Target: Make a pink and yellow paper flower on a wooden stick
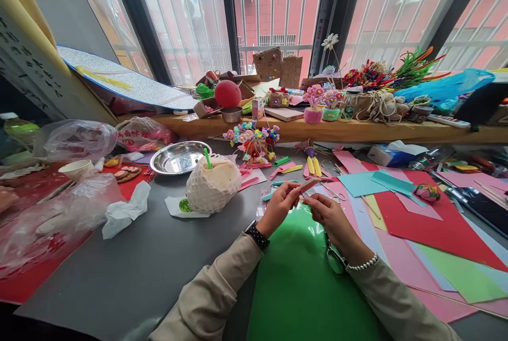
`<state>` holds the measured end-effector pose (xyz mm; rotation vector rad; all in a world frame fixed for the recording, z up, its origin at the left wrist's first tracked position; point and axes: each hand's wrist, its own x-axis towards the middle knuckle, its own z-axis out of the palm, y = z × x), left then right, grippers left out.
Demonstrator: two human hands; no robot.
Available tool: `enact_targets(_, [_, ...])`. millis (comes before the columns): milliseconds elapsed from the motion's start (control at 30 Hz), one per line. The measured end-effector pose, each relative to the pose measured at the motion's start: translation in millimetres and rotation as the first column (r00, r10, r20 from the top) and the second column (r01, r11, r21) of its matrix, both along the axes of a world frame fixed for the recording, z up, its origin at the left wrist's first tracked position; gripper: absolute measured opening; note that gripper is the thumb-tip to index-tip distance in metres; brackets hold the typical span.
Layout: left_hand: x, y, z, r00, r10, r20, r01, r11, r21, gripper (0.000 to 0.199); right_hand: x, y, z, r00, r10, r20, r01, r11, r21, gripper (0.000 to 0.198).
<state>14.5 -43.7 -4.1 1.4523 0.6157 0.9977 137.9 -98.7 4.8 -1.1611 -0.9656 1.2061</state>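
Observation:
Above the green sheet [301, 288], my left hand [281, 206] is closed on a narrow strip of pink paper [309, 185] with some green along it. My right hand [327, 217] pinches close beside the strip's near end; what lies between its fingertips is too small to make out. Black-handled scissors [336, 263] rest on the green sheet, partly hidden under my right wrist. A second pair of scissors [337, 194] lies just beyond my right hand. Pink and yellow paper pieces [313, 166] lie past my fingertips.
Left of my hands stand a coconut [212, 185] with a green straw and a metal plate [178, 157]. Coloured paper sheets [432, 224] and a phone [482, 209] cover the right side. Craft flowers [254, 143] stand behind, below a crowded wooden ledge [190, 125].

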Motion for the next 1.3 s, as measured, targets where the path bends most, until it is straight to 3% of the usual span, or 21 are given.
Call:
enact_targets(267, [-4,4,1.3,0.968,-0.208,0.141,0.236,0.946,-0.221,0.03,9,0,-3,0.976,0.188,-0.108,-0.199,0.975,-0.103,0.024])
enact_targets(467, [-8,2,6.1,0.89,-0.439,0.122,0.456,0.859,-0.234,0.031,31,10,-6,0.921,0.383,-0.07,-0.389,0.902,-0.186,0.026])
enact_targets(533, [-9,0,9.0,0.855,-0.516,0.055,0.515,0.831,-0.211,0.033,40,16,-3,0.845,0.534,0.026,-0.517,0.828,-0.216,0.026])
enact_targets(667, [-11,-5,16.4,0.8,-0.582,-0.144,0.582,0.812,-0.045,0.028,53,34,11,0.569,0.762,0.311,-0.704,0.646,-0.296,0.024])
enact_targets(733, [-11,-9,19.7,0.805,-0.489,-0.335,0.548,0.829,0.107,0.023,56,42,22,0.421,0.806,0.416,-0.748,0.568,-0.342,0.02])
enact_targets(800, [-12,-12,21.3,0.816,-0.311,-0.487,0.478,0.838,0.264,0.021,54,47,33,0.31,0.804,0.507,-0.73,0.543,-0.415,0.019])
enact_targets(833, [-12,-13,21.1,0.816,-0.228,-0.531,0.446,0.833,0.328,0.02,51,48,39,0.278,0.781,0.56,-0.697,0.565,-0.442,0.018])
enact_targets(900, [-11,-14,18.8,0.815,-0.125,-0.566,0.409,0.816,0.408,0.02,45,47,49,0.262,0.697,0.668,-0.596,0.661,-0.456,0.016])
enact_targets(1000, [-9,-13,11.6,0.821,-0.047,-0.569,0.365,0.81,0.459,0.02,35,43,57,0.154,0.453,0.878,-0.454,0.822,-0.344,0.015])
enact_targets(1067, [-8,-12,6.2,0.828,0.023,-0.56,0.309,0.815,0.491,0.02,30,40,57,0.07,0.271,0.96,-0.385,0.895,-0.224,0.016])
enact_targets(1200, [-6,-9,-0.5,0.846,0.122,-0.519,0.211,0.817,0.536,0.016,22,36,53,-0.015,0.063,0.998,-0.35,0.935,-0.064,0.018])
enact_targets(1300, [-3,-7,-1.2,0.867,0.148,-0.476,0.133,0.852,0.507,0.016,16,33,50,-0.043,-0.043,0.998,-0.314,0.949,0.027,0.018])
